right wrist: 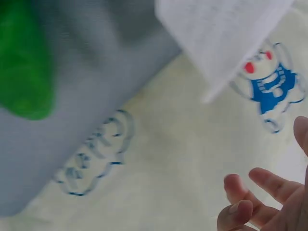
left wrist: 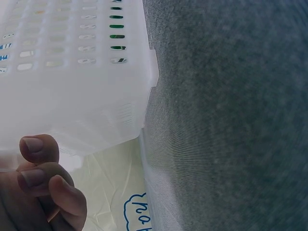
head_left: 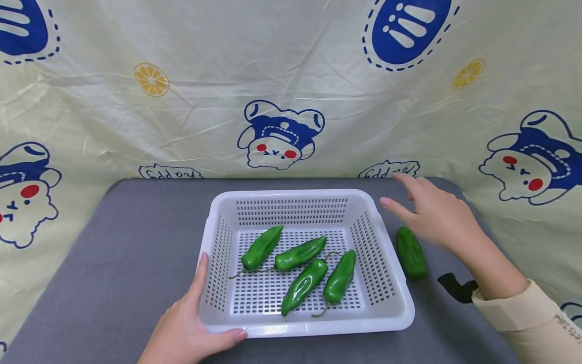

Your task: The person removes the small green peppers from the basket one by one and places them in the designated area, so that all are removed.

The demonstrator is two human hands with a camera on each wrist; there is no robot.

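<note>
White plastic, perforated: your basket [head_left: 309, 328] sits on the grey surface [head_left: 132, 247], centre to lower centre of the frame in the head view. Four green peppers lie inside it, on the slotted floor. Leftmost pepper [head_left: 262, 247] points its tip to the upper right; the middle pepper [head_left: 300, 254] slants the same way. The lowest pepper [head_left: 303, 287] has its tip to the lower left, stalk to the upper right. The right-hand pepper [head_left: 340, 277] stands tip up in the frame, stalk toward the lower left.

Your left hand [head_left: 184, 318], lower left of centre: grip clamped on the basket's near left corner, thumb along the near rim, a finger up the left side. Left wrist view shows curled fingers beside the white wall, green showing through some slots.

Your right hand [head_left: 438, 210], right of the frame: grip apart, thumb and fingers spread, nothing held. Just below it lies a fifth pepper [head_left: 411, 253], outside the basket, near its right wall; blurred, upper left, in the right wrist view.

Cream sleeve [head_left: 504, 308], lower right. Printed cloth [head_left: 204, 126] hangs behind.
</note>
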